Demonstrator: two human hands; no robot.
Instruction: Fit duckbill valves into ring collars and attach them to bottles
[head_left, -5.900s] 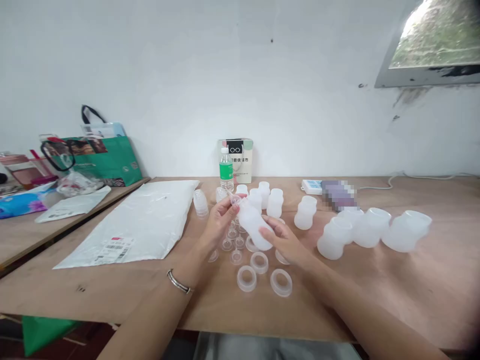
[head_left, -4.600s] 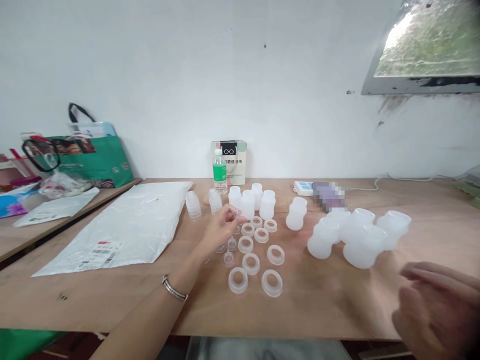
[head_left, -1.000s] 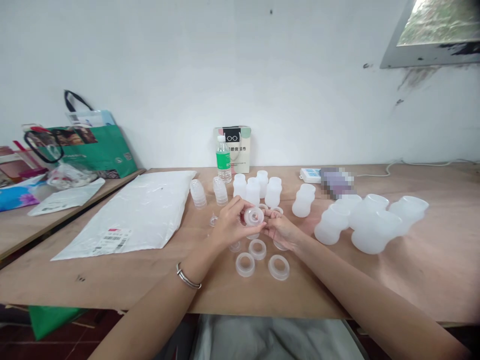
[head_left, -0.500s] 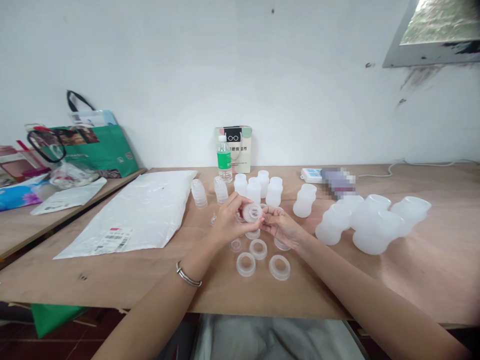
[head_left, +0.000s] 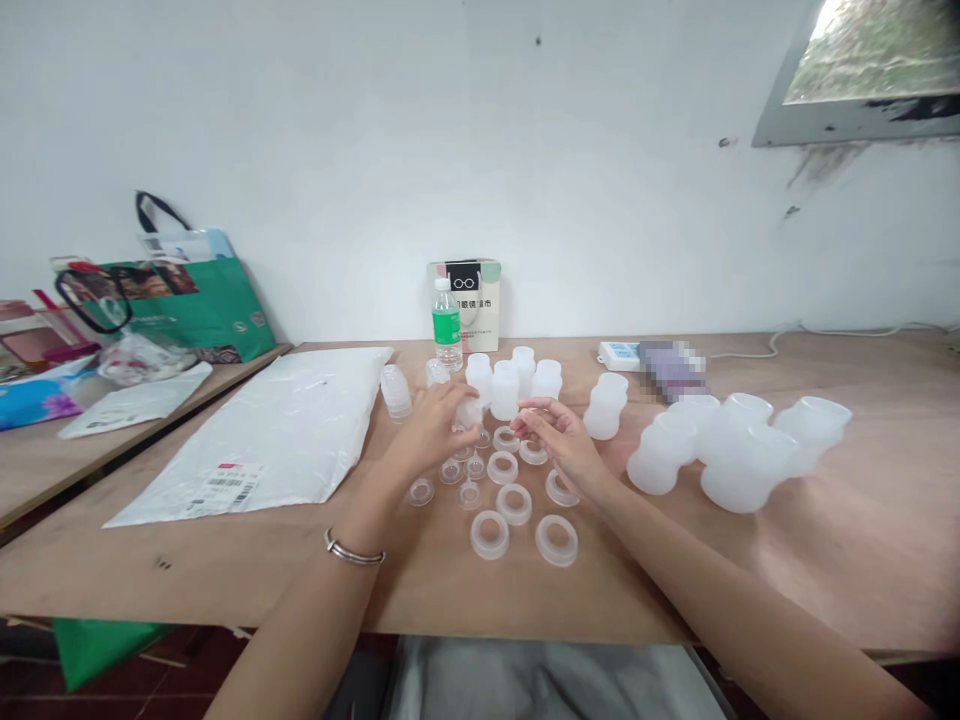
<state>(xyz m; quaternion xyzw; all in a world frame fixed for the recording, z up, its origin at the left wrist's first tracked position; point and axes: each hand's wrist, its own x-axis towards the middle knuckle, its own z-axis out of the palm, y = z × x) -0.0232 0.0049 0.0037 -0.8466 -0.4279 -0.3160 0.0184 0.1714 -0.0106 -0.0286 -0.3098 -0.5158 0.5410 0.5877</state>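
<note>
The left hand (head_left: 433, 425) is gripping a translucent plastic piece (head_left: 469, 412) above the tabletop (head_left: 637, 580), back from its near edge, with the right hand (head_left: 564, 442) hovering just rightward, its grip unclear.

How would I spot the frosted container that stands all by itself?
Start at the brown table, where a green-labelled bottle stands near the white wall. Look right past four frosted containers and just beyond the person's right hand to the lone container. It is waisted like them, but sits apart, between those four and the cluster farther right.
</note>
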